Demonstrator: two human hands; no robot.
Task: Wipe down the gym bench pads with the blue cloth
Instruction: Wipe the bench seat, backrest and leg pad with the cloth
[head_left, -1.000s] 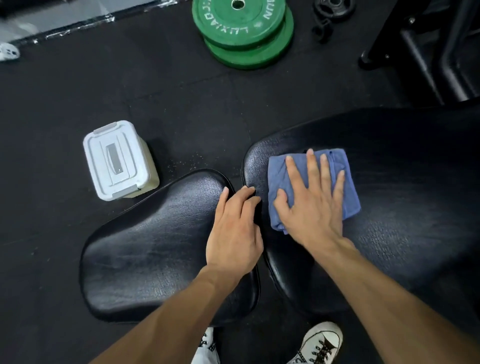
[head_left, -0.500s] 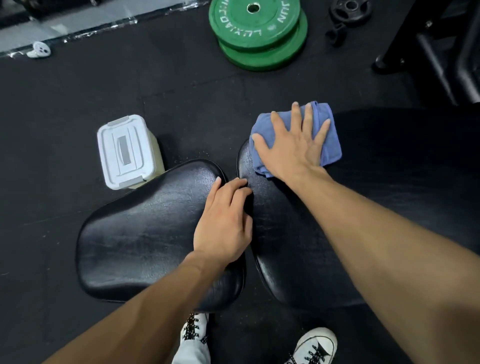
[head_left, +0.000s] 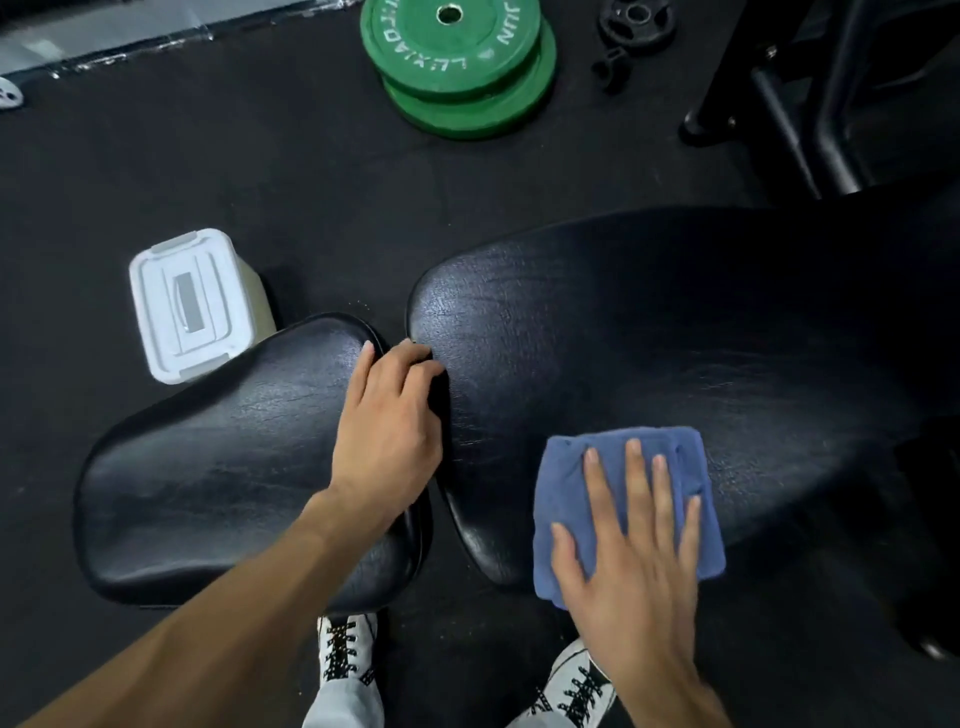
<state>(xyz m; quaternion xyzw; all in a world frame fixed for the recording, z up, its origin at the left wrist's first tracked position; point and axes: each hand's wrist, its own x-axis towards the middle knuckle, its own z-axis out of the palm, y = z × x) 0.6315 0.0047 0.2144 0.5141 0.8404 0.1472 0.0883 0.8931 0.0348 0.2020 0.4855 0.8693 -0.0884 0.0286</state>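
Pressing blue cloth (head_left: 566, 483) flat under right hand (head_left: 631, 561), bench pad (head_left: 675, 332)

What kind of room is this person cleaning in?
Most likely a gym. Two stacked green weight plates lie on dark rubber flooring, and the right hand presses a blue cloth onto a black padded bench pad.

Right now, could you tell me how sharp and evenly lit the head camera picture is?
Head view: the right hand on the blue cloth is motion-blurred; the left hand is sharper; overhead light leaves soft sheen on both pads; wide-angle bending curves the edges; the right side falls into shadow.
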